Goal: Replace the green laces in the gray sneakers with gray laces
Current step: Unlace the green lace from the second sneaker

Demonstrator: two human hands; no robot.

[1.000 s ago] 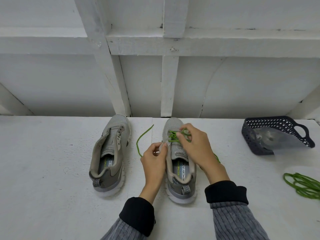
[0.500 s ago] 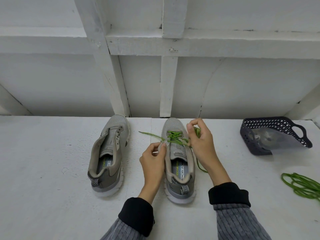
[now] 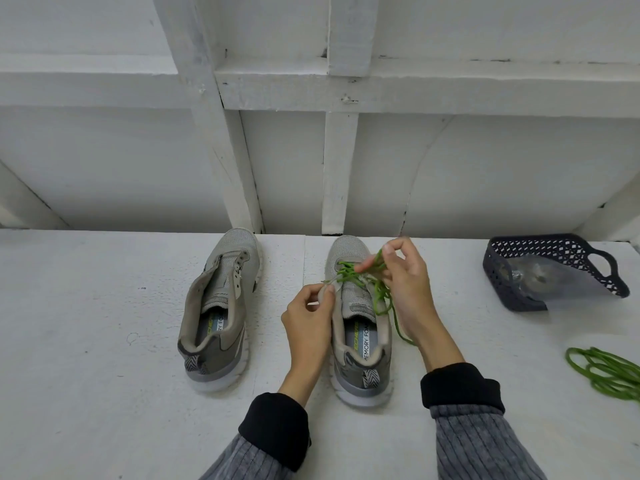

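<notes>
Two gray sneakers stand side by side on the white surface, toes away from me. The left sneaker (image 3: 221,306) has no lace. The right sneaker (image 3: 356,327) still carries a green lace (image 3: 381,296) in its front eyelets. My left hand (image 3: 308,320) pinches the left edge of that sneaker's upper beside the eyelets. My right hand (image 3: 403,282) pinches a bunch of the green lace above the sneaker's toe end, and loose loops hang down past its right side onto the surface.
A dark perforated basket (image 3: 550,271) lies at the right with a clear plastic bag inside it. A bundled green lace (image 3: 606,372) lies at the right edge. White wooden beams and a wall stand right behind the sneakers.
The lace end that lay left of the right sneaker has been drawn across to the right. My right hand rose and now gathers the lace in a bunch; my left hand stayed put.
</notes>
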